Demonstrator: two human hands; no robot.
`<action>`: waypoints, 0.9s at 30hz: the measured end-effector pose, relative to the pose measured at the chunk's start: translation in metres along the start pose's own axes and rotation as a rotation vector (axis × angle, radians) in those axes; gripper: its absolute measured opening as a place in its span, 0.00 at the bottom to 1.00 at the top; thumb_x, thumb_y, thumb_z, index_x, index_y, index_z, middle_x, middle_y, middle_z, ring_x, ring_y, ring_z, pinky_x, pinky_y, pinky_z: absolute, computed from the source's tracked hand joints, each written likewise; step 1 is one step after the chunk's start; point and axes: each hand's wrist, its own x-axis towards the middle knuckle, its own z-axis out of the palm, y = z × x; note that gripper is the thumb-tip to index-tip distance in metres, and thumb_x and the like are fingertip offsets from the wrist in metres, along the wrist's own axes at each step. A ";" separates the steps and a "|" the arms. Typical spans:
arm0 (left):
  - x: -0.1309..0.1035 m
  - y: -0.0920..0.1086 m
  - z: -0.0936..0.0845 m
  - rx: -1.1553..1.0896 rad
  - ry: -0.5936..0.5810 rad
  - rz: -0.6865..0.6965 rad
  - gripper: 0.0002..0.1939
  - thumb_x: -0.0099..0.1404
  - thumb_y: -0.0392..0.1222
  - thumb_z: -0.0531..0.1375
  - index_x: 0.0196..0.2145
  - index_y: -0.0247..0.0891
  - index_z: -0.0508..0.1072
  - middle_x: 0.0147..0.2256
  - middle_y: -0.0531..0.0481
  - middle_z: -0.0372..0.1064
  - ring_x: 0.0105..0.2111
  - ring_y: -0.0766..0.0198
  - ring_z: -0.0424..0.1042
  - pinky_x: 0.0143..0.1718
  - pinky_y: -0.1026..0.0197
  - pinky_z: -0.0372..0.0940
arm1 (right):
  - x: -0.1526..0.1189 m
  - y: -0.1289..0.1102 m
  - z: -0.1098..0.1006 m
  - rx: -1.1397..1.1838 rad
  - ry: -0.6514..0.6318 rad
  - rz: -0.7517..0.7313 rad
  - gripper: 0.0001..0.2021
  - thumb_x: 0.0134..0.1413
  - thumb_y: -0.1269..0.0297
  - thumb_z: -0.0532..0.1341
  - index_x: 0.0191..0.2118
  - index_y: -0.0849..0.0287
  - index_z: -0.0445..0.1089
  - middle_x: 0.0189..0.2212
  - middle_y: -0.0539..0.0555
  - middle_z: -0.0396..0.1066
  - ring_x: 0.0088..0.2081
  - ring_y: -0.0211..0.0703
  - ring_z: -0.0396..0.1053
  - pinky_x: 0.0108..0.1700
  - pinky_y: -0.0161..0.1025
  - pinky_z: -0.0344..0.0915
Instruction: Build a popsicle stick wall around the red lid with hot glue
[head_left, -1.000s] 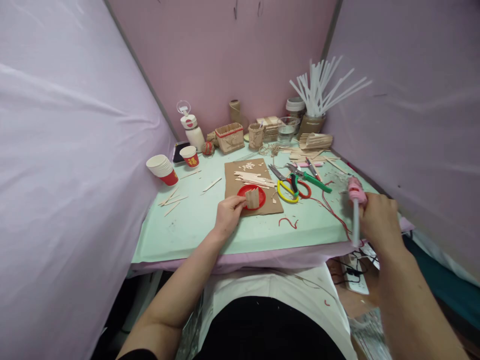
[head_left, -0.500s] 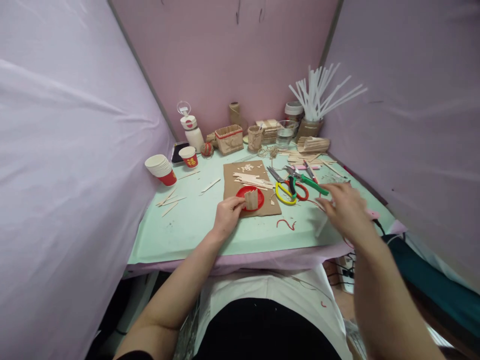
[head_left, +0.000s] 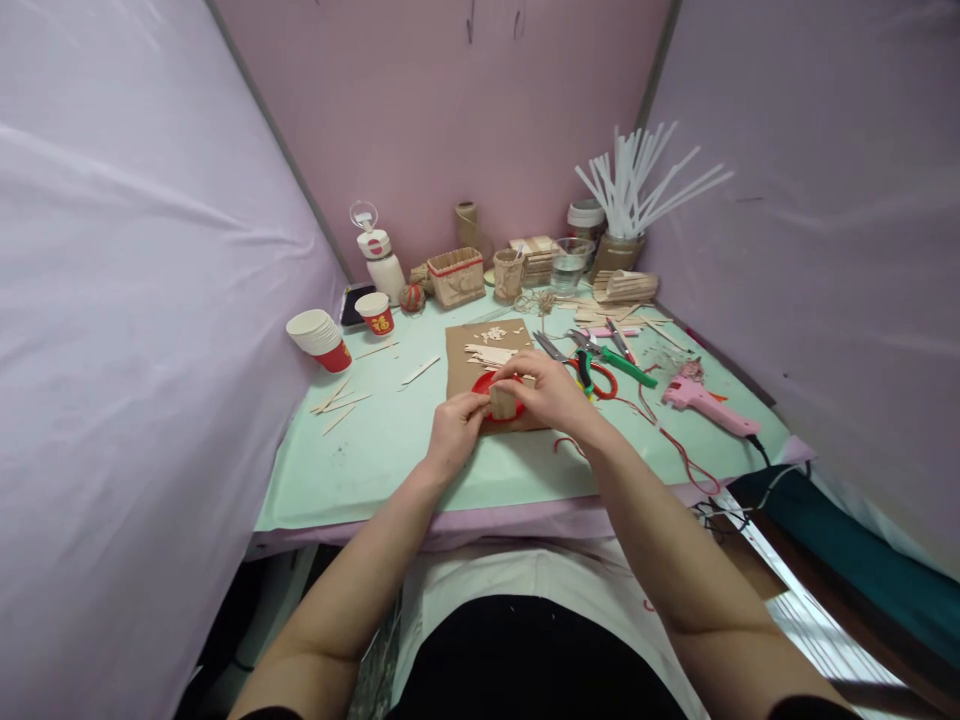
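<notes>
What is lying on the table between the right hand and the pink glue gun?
In the head view, a red scissors handle, the green-handled pliers or cutters and loose red cord lie between the right hand and the pink glue gun.

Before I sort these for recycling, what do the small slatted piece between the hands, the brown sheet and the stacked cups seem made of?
Small slatted piece: probably unpainted wood, matt, from its tan, strip-like surface.
Brown sheet: likely cardboard, dull, from its flat, plain brown face.
Stacked cups: seemingly paper, given thin white rims and red sides; coating unclear.
</notes>
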 end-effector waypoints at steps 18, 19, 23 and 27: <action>0.001 -0.001 -0.002 0.077 -0.047 0.023 0.11 0.62 0.29 0.58 0.37 0.38 0.78 0.35 0.48 0.78 0.36 0.63 0.74 0.41 0.60 0.67 | -0.003 0.000 0.006 -0.062 0.037 0.008 0.05 0.54 0.70 0.62 0.30 0.56 0.74 0.32 0.52 0.73 0.39 0.45 0.67 0.44 0.41 0.60; 0.001 -0.001 -0.002 0.078 -0.048 0.025 0.10 0.62 0.29 0.58 0.37 0.38 0.78 0.35 0.48 0.78 0.35 0.63 0.74 0.41 0.60 0.67 | -0.003 0.000 0.006 -0.063 0.040 0.009 0.05 0.54 0.71 0.62 0.30 0.56 0.74 0.32 0.52 0.73 0.39 0.45 0.67 0.44 0.41 0.60; 0.001 -0.001 -0.002 0.092 -0.045 0.034 0.10 0.62 0.29 0.58 0.35 0.37 0.78 0.34 0.48 0.77 0.34 0.63 0.74 0.39 0.61 0.67 | -0.004 -0.002 0.006 -0.062 0.051 0.017 0.05 0.54 0.70 0.62 0.30 0.56 0.74 0.32 0.52 0.74 0.39 0.45 0.67 0.45 0.41 0.60; 0.001 -0.002 -0.002 0.096 -0.043 0.046 0.09 0.62 0.30 0.58 0.35 0.38 0.78 0.33 0.48 0.77 0.34 0.63 0.74 0.39 0.61 0.67 | -0.004 -0.003 0.006 -0.057 0.055 0.024 0.05 0.54 0.69 0.62 0.30 0.56 0.74 0.32 0.53 0.74 0.40 0.46 0.67 0.44 0.42 0.60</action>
